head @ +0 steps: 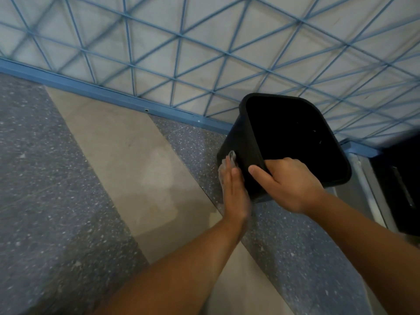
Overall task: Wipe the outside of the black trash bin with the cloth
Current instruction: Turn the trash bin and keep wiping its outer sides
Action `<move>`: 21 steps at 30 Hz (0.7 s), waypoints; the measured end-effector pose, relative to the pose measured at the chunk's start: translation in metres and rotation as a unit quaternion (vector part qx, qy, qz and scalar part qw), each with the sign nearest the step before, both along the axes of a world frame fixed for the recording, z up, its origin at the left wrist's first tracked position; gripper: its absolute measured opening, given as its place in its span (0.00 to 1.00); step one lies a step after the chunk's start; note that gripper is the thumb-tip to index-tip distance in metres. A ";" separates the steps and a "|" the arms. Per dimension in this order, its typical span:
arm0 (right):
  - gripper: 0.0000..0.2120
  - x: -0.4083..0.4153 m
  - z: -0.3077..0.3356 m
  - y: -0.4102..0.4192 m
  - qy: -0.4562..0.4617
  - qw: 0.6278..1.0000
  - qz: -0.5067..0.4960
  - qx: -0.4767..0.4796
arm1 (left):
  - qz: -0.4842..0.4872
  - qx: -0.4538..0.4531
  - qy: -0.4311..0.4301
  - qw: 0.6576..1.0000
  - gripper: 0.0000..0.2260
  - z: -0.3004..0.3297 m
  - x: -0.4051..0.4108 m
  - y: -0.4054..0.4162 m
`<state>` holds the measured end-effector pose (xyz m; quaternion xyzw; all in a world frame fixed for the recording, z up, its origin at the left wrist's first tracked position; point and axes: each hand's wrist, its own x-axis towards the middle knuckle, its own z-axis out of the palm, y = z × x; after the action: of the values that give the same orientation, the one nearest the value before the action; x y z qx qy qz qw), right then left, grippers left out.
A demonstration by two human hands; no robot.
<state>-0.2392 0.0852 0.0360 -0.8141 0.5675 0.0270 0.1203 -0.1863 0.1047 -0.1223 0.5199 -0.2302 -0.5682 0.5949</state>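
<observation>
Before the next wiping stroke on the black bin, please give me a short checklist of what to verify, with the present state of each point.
1. Right hand grips the black trash bin at its rim: ok.
2. Left hand presses the cloth flat on the outer wall: ok.
3. Bin tilted, side wall exposed: ok.
4. Bin looks empty, nothing to spill: ok.
5. Far side already wiped: cannot tell.

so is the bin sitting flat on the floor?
No, the right hand grips the rim and tips the black trash bin, opening facing the camera.
</observation>
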 end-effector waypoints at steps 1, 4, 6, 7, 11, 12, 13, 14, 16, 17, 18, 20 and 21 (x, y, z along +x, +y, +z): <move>0.24 0.000 0.000 0.000 0.002 1.000 -0.001 -0.002 | 0.006 0.006 0.005 1.000 0.20 -0.006 -0.001 0.000; 0.24 0.000 -0.002 0.000 0.000 1.000 -0.001 -0.011 | 0.024 0.070 0.068 0.995 0.21 -0.018 0.005 -0.023; 0.24 0.000 -0.001 0.000 -0.008 1.000 0.000 -0.006 | 0.013 0.037 0.050 0.998 0.25 -0.001 0.006 -0.020; 0.24 -0.001 -0.001 0.001 -0.007 1.000 0.003 -0.002 | 0.003 0.014 0.027 1.000 0.26 0.006 0.004 -0.011; 0.24 -0.002 -0.001 0.002 0.008 1.000 0.008 -0.016 | 0.009 0.021 0.021 1.000 0.31 -0.007 0.006 -0.004; 0.24 -0.002 -0.002 0.001 0.008 1.000 0.005 -0.019 | 0.013 0.055 0.045 0.997 0.34 -0.014 0.010 -0.014; 0.24 -0.001 -0.002 0.000 0.006 1.000 0.004 -0.019 | 0.020 0.078 0.059 0.995 0.35 -0.016 0.012 -0.022; 0.24 -0.001 -0.002 -0.001 0.002 1.000 0.003 -0.016 | 0.012 0.083 0.059 0.995 0.32 -0.009 0.013 -0.025; 0.25 -0.002 -0.003 0.000 -0.008 1.000 0.005 -0.006 | -0.005 0.030 0.023 0.999 0.19 0.012 0.008 -0.011; 0.25 -0.002 -0.003 0.000 -0.009 1.000 0.007 -0.004 | -0.003 0.000 -0.001 1.000 0.16 0.021 0.005 -0.001; 0.25 -0.003 -0.003 0.000 -0.007 1.000 0.008 -0.007 | 0.005 -0.019 -0.015 1.000 0.16 0.023 0.001 0.009; 0.26 -0.005 -0.004 -0.001 -0.002 1.000 0.009 -0.013 | 0.021 -0.024 -0.019 0.999 0.15 0.009 -0.002 0.019; 0.26 -0.005 -0.005 -0.002 -0.003 1.000 0.006 -0.012 | 0.016 0.002 -0.016 1.000 0.16 -0.002 -0.001 0.017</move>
<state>-0.2445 0.0831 0.0312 -0.8190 0.5624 0.0185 0.1121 -0.1872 0.1219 -0.1248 0.5337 -0.2297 -0.5506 0.5994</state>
